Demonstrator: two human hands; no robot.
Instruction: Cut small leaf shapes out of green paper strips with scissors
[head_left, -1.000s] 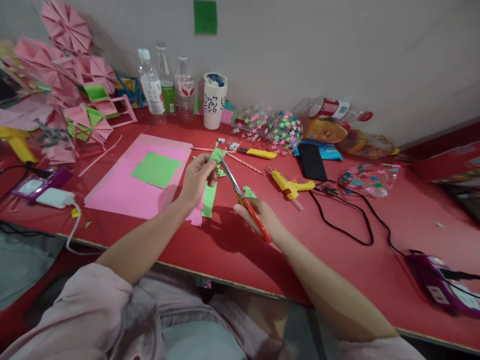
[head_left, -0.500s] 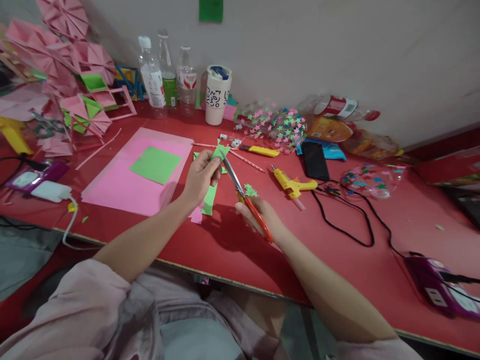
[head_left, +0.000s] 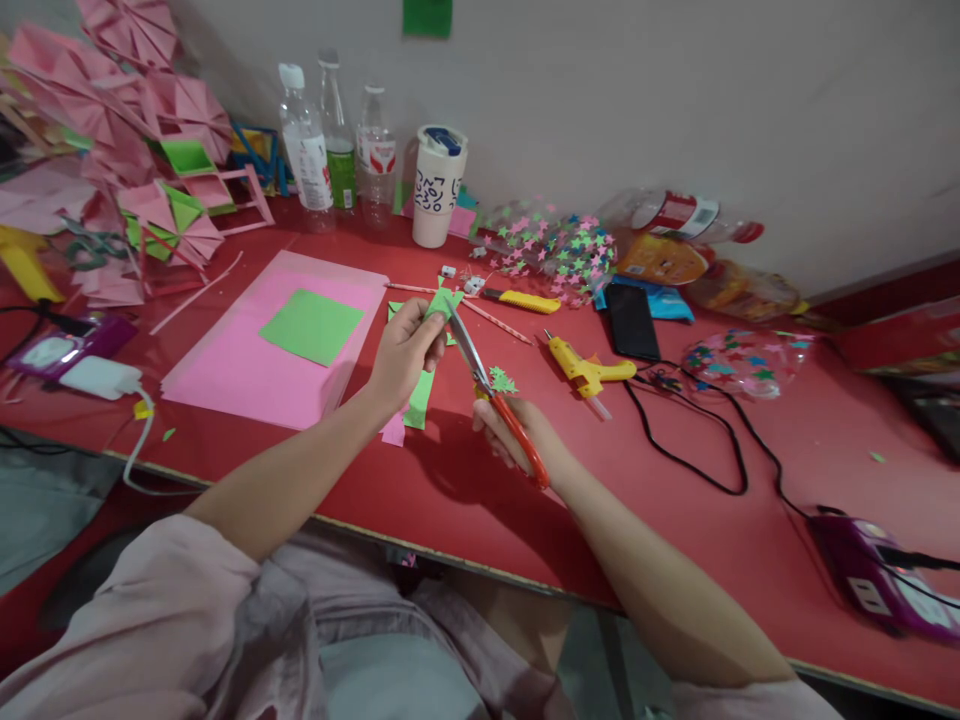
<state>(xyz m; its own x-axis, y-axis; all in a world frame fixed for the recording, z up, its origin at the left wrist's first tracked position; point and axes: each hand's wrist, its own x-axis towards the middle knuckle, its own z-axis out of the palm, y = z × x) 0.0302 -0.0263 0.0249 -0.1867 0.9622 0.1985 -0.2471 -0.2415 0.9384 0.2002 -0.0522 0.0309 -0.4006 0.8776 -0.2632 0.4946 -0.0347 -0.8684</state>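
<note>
My left hand (head_left: 409, 350) pinches a small piece of green paper (head_left: 444, 300) above the red table. Red-handled scissors (head_left: 517, 435) are in my right hand (head_left: 521, 430), their blades pointing up and left with the tips at the green paper. Whether the blades are fully closed is hard to make out. Below my hands lie a green paper strip (head_left: 418, 402) and a pink paper scrap (head_left: 394, 430). Beside the scissors sits a little heap of green paper cuttings (head_left: 502, 380). Left of my left hand, a green square sheet (head_left: 311, 327) rests on pink paper sheets (head_left: 225, 375).
A yellow glue gun (head_left: 589, 370), a yellow utility knife (head_left: 529, 301) and a black phone (head_left: 632, 322) lie to the right. Bottles (head_left: 307, 160) and a white tumbler (head_left: 437, 190) stand along the wall. Pink paper crafts (head_left: 112, 110) crowd the left; a black cable (head_left: 720, 480) curls right.
The scissors' blade tips still meet the green paper, with only a slight shift in the blades. Both hands stay almost in place; the whole view has moved a little.
</note>
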